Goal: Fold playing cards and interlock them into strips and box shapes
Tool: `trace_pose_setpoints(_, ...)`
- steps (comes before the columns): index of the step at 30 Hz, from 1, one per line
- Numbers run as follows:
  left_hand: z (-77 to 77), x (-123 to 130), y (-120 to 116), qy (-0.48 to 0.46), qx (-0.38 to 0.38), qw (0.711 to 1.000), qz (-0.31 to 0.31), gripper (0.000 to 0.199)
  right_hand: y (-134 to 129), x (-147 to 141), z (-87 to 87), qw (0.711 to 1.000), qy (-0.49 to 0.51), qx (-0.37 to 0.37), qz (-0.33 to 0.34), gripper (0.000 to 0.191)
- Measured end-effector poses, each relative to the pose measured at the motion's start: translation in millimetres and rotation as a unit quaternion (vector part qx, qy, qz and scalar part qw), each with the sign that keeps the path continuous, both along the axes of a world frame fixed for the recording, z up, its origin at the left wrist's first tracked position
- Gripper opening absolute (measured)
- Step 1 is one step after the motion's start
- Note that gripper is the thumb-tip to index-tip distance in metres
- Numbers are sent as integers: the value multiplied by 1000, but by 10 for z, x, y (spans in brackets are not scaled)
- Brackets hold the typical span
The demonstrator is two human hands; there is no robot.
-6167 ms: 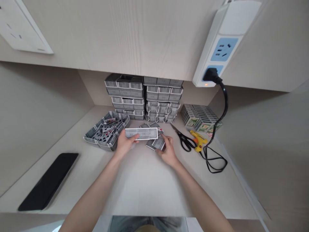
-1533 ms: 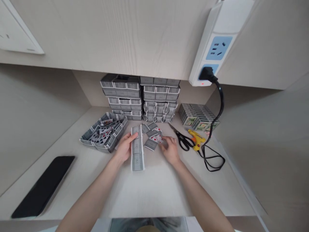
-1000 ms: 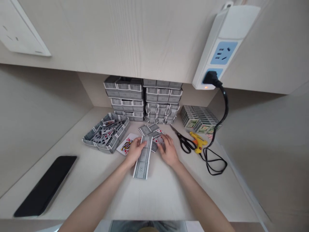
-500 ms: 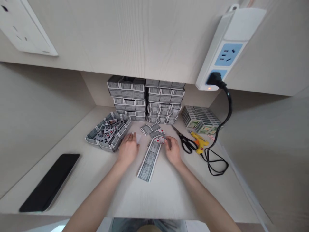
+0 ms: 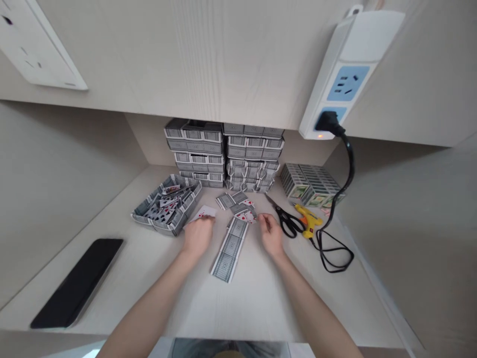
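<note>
L hand (image 5: 198,237): fingers curled over near edge of playing card (image 5: 205,211); pinch or press, can't tell.
R hand (image 5: 271,236): fingers bent, tips close tog., just beside folded-card pile (image 5: 238,203); any hold hidden, can't tell.
Card strip (image 5: 229,251): on bench (image 5: 238,315) betw. hands, far end at pile, neither hand on it; forearm sweep could skew or bend it.
Pile: loose, overlapping; careless reach prob. scatters pcs.
Playing card: thin; may crease or slip if fingertips dig at edge.
Scissors (image 5: 291,223): near R hand; wide reach could knock them.
Glue gun (image 5: 310,223): beside scissors, cord (image 5: 352,164) up to power strip (image 5: 348,82), lamp lit; tip poss. hot, burn risk; snagged cord cd drag gun.
</note>
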State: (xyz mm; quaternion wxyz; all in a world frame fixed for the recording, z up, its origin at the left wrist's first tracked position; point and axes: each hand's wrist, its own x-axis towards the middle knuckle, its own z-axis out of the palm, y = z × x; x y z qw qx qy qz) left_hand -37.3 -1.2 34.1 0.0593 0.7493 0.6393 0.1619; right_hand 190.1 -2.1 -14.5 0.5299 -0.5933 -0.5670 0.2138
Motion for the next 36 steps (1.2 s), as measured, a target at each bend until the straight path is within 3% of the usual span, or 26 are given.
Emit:
trace_pose_setpoints(3,32,4,-25,-25,53,998,-17,28,-49,-37,77,999,53,8,-4,34)
trace_pose_setpoints(5,52,48,-57,-66,100,989,-83,31,-100,-85,142,994,108,2,12,34)
trace_pose_setpoints(7,53,130,-105,-115,128,970,-169,32,-160,-145,202,977,189,-42,85,35)
trace_pose_setpoints(10,12,285,-187,-159,140,945,-249,21,-236,-225,261,893,335,-178,241,45)
trace_pose_setpoints(12,-26,366,-228,-180,132,931,-288,17,-268,-252,279,843,390,-231,290,44)
trace_pose_setpoints(14,-55,409,-247,-183,121,928,-302,16,-286,-258,291,815,419,-253,309,37)
trace_pose_setpoints(17,-67,423,-245,-173,96,927,-320,16,-297,-258,304,801,440,-263,310,26)
trace_pose_setpoints(20,-54,427,-244,-188,67,908,-368,11,-286,-259,298,815,445,-250,273,22)
trace_pose_setpoints(23,-32,428,-251,-232,86,891,-380,14,-232,-211,267,856,428,-211,198,25)
trace_pose_setpoints(28,-10,388,-201,-261,139,926,-233,21,-81,54,194,930,325,-159,62,31)
trace_pose_setpoints(31,-41,380,-151,-223,106,944,-218,35,-29,229,178,951,271,-145,40,32)
trace_pose_setpoints(36,-188,438,-129,-196,45,950,-239,65,-44,347,225,969,203,-116,76,29)
